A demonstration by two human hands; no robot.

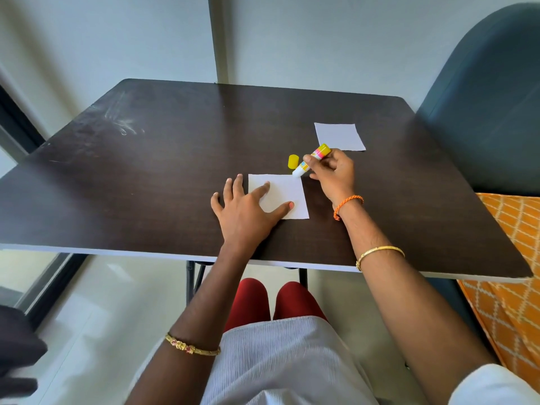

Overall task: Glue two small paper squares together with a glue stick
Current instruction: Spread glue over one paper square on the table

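Observation:
A white paper square (287, 192) lies on the dark table (152, 176) in front of me. My left hand (248, 209) rests flat on its left part, forefinger and thumb spread over the sheet. My right hand (331, 173) grips an uncapped yellow glue stick (312, 159), tilted with its white tip at the square's far right corner. The yellow cap (293, 161) lies on the table just left of the stick. A second white paper square (339, 136) lies farther back on the right, apart from both hands.
A dark blue chair (491, 112) stands at the table's right side, with orange patterned cloth (508, 258) below it. The table's front edge (117, 252) runs above my knees. A pale wall is behind the table.

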